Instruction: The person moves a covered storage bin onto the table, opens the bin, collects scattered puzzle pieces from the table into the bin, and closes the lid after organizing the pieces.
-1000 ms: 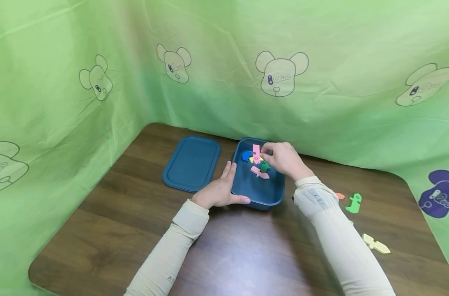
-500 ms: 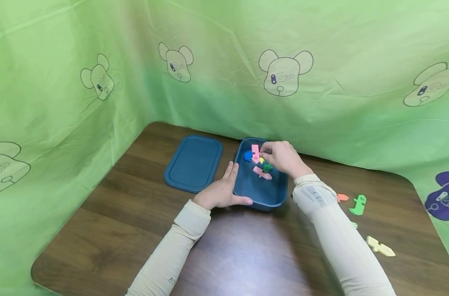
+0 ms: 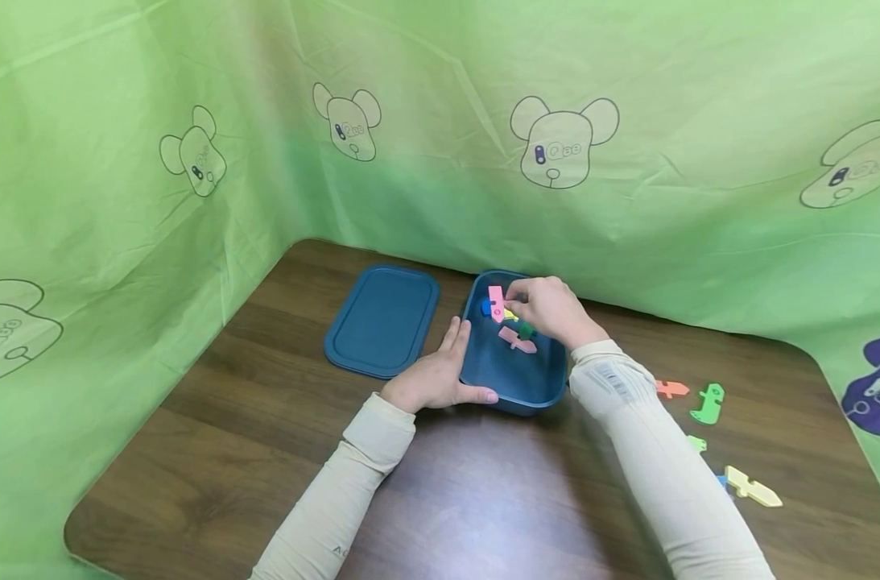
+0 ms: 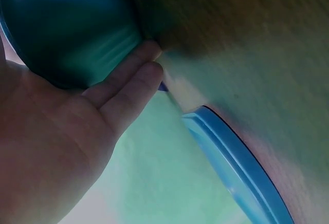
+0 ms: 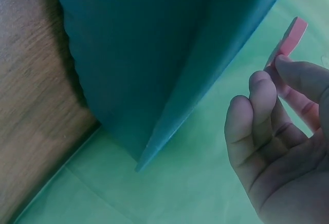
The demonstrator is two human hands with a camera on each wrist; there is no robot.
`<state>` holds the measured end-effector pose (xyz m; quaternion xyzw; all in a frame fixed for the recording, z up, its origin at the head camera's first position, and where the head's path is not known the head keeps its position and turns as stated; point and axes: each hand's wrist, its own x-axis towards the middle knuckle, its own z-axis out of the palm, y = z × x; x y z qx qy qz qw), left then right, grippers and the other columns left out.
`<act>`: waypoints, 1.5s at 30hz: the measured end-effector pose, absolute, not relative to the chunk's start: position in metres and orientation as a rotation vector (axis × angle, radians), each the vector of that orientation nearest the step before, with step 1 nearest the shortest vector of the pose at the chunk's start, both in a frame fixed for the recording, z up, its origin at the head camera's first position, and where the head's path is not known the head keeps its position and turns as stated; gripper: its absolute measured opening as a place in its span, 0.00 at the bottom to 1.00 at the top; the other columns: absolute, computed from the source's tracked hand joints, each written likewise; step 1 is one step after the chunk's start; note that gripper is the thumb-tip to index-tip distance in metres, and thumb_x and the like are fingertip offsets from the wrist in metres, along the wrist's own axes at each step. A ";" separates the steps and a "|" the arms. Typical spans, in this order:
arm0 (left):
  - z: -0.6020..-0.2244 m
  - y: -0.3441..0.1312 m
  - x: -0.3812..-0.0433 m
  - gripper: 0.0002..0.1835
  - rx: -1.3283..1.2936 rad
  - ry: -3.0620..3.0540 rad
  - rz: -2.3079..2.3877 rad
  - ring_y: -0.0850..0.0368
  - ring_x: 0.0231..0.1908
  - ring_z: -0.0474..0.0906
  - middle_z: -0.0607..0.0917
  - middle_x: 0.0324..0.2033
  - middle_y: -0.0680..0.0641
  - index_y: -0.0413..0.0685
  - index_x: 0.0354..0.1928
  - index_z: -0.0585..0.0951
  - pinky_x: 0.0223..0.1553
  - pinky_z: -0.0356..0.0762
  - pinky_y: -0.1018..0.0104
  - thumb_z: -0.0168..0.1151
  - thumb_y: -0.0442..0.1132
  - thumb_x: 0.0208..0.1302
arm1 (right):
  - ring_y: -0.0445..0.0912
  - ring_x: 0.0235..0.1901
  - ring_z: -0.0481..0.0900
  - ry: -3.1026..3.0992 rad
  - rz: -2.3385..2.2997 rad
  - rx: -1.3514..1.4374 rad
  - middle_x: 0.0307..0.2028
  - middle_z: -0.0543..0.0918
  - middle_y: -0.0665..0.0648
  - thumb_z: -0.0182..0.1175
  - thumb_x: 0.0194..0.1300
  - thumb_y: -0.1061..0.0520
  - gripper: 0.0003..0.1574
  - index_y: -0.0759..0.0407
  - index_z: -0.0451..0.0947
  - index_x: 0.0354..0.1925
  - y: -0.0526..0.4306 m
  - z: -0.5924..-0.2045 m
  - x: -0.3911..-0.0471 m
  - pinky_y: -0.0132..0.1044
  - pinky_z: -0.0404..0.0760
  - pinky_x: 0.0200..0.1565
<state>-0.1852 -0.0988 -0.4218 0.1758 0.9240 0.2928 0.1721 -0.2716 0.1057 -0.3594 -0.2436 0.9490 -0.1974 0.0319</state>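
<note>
My right hand pinches a pink flat notched piece between thumb and finger, above the far part of a blue rectangular box. In the right wrist view the pink piece sticks up from the fingertips, over the box's rim. Inside the box lie another pink piece, a dark green piece, a yellow piece and a blue piece, partly covered. My left hand rests against the box's left side with straight fingers, its thumb along the near edge.
A blue lid lies flat left of the box. Right of it, partly behind my right sleeve, are an orange piece, a green piece, a light green piece and a pale yellow piece. Green cloth hangs behind the table.
My right hand has moved the pink piece slightly left over the box, toward the blue piece. The left hand stays against the box. The head view has shifted a little.
</note>
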 end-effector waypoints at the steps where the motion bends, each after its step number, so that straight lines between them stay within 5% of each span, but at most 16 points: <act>1: -0.422 -0.099 -0.185 0.64 0.499 2.622 0.833 0.51 0.46 0.78 0.28 0.72 0.51 0.55 0.73 0.29 0.39 0.75 0.65 0.59 0.73 0.49 | 0.47 0.23 0.73 2.922 -0.606 -0.749 0.24 0.78 0.53 0.61 0.65 0.56 0.09 0.57 0.82 0.42 0.106 -0.360 -0.272 0.38 0.73 0.25; 27: -0.420 -0.099 -0.184 0.65 0.487 2.617 0.835 0.50 0.48 0.77 0.28 0.72 0.51 0.56 0.73 0.30 0.43 0.75 0.63 0.59 0.74 0.48 | 0.48 0.24 0.74 2.922 -0.598 -0.717 0.27 0.80 0.54 0.61 0.66 0.55 0.10 0.57 0.82 0.44 0.104 -0.367 -0.279 0.39 0.75 0.27; 35: -0.420 -0.098 -0.184 0.64 0.496 2.617 0.853 0.48 0.48 0.77 0.28 0.72 0.50 0.54 0.74 0.31 0.45 0.74 0.61 0.60 0.73 0.48 | 0.56 0.43 0.78 2.908 -0.488 -0.615 0.46 0.82 0.63 0.61 0.65 0.52 0.20 0.62 0.80 0.52 0.111 -0.371 -0.280 0.53 0.76 0.44; 45: -0.419 -0.098 -0.184 0.64 0.485 2.620 0.837 0.47 0.52 0.75 0.27 0.72 0.51 0.55 0.74 0.31 0.47 0.73 0.61 0.59 0.73 0.49 | 0.56 0.44 0.77 2.957 -0.492 -0.594 0.45 0.82 0.64 0.59 0.66 0.56 0.17 0.62 0.81 0.50 0.130 -0.369 -0.273 0.52 0.75 0.42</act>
